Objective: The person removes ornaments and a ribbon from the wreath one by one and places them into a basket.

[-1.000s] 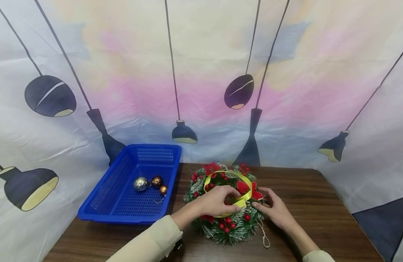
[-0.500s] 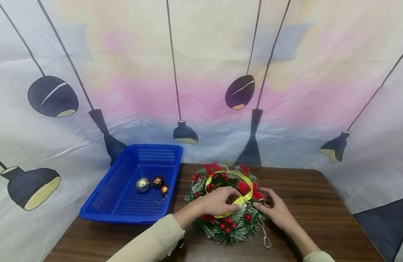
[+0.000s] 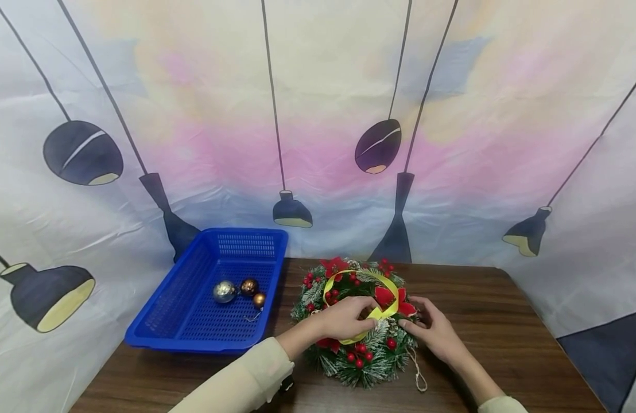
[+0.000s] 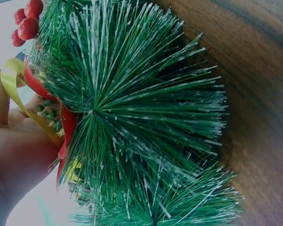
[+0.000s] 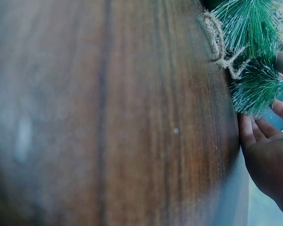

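A green frosted wreath (image 3: 361,373) with red berries and red poinsettias lies on the table. My left hand (image 3: 349,317) reaches over its middle and pinches a yellow ribbon (image 3: 384,314) between thumb and fingers; the ribbon loops across the top of the wreath. In the left wrist view, the ribbon (image 4: 12,77) bends round by the fingers, beside a red petal (image 4: 68,125). My right hand (image 3: 438,334) grips the wreath's right edge, thumb on top and fingers around the outer side. A twine loop (image 3: 420,380) hangs from the wreath near that hand.
To the left stands a blue perforated basket (image 3: 158,307) holding a silver bauble (image 3: 224,291), a brown bauble (image 3: 249,286) and a small gold bauble (image 3: 259,300). The brown wooden table (image 3: 483,310) meets a cloth backdrop (image 3: 323,115) printed with lamps.
The left hand has shifted slightly, and the pinched part of the ribbon has folded and moved a little with it. The right hand and the wreath have stayed in place.
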The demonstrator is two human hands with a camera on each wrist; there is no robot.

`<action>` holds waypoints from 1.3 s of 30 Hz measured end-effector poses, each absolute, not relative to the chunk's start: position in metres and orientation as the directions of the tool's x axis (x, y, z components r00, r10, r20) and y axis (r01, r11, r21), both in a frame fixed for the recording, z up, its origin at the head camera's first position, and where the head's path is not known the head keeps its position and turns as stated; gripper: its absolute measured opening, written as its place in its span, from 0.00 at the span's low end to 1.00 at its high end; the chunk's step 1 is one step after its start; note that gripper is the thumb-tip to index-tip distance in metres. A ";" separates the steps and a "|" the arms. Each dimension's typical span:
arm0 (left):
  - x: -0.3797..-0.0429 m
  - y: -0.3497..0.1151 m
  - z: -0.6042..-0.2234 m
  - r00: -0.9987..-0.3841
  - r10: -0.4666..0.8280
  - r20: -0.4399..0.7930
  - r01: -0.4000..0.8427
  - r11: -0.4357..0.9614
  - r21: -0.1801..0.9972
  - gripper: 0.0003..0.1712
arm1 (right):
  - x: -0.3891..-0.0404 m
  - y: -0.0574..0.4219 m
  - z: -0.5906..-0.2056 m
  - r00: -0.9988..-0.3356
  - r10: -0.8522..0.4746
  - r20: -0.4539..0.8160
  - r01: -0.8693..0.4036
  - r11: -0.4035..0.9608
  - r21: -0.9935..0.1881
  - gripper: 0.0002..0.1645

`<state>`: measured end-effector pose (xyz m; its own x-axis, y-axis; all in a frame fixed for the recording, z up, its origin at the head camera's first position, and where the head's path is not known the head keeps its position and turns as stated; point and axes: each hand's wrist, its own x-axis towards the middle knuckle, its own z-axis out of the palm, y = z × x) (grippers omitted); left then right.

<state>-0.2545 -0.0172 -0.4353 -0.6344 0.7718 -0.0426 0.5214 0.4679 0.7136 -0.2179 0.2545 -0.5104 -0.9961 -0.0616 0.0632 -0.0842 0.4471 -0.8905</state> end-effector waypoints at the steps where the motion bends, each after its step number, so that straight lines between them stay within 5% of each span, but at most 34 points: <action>1: -0.254 -0.017 -0.436 -0.636 0.770 -0.041 0.521 0.468 0.714 0.16 | -0.218 0.255 -0.511 -0.996 -0.062 0.064 -0.085 0.448 -0.890 0.41; 14: -0.253 -0.015 -0.430 -0.687 0.727 0.002 0.497 0.468 0.731 0.09 | -0.218 0.255 -0.511 -0.996 -0.066 0.065 -0.088 0.447 -0.890 0.41; 39: -0.253 -0.029 -0.413 -0.656 0.748 0.094 0.609 0.452 0.652 0.04 | -0.218 0.255 -0.513 -0.996 -0.062 0.070 -0.091 0.451 -0.888 0.42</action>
